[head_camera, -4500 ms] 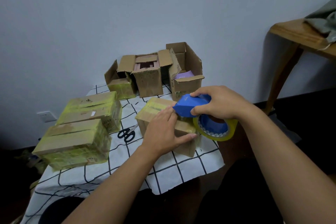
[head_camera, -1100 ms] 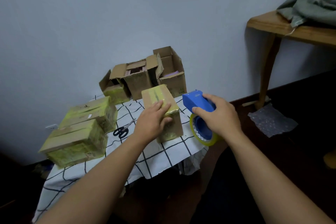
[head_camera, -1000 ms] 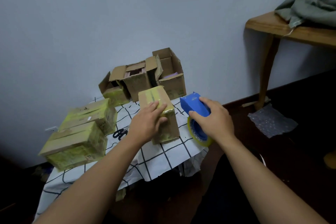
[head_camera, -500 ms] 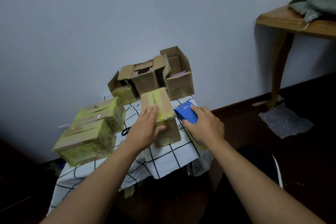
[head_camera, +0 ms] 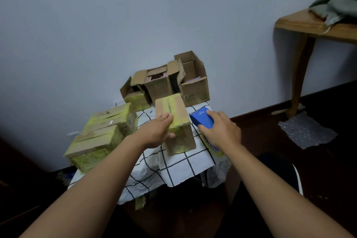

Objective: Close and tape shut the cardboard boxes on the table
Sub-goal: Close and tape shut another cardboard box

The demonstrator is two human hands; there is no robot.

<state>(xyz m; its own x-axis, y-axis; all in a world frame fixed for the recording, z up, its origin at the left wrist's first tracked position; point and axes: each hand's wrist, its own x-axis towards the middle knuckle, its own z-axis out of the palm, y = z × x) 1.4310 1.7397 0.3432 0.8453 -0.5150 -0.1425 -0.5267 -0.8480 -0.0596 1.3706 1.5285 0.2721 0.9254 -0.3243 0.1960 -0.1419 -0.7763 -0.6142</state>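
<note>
While there's white print on the blue tape dispenser (head_camera: 201,120), it's too small for me to read, and the green markings on the front of the open box (head_camera: 194,91) at 12 o'clock are just as blurry. Box count: six total — three taped shut, three open at the back. The closed box (head_camera: 173,120) in the middle of the table (head_camera: 185,168) has the left hand (head_camera: 157,131) laid over its near top edge, fingers on the lid and thumb down the front. Right hand (head_camera: 220,131) is wrapped around the dispenser at 3 o'clock of that box, with the yellow tape roll (head_camera: 214,149) peeking out below. Two wrapped boxes (head_camera: 104,133) sit at 9 o'clock.
</note>
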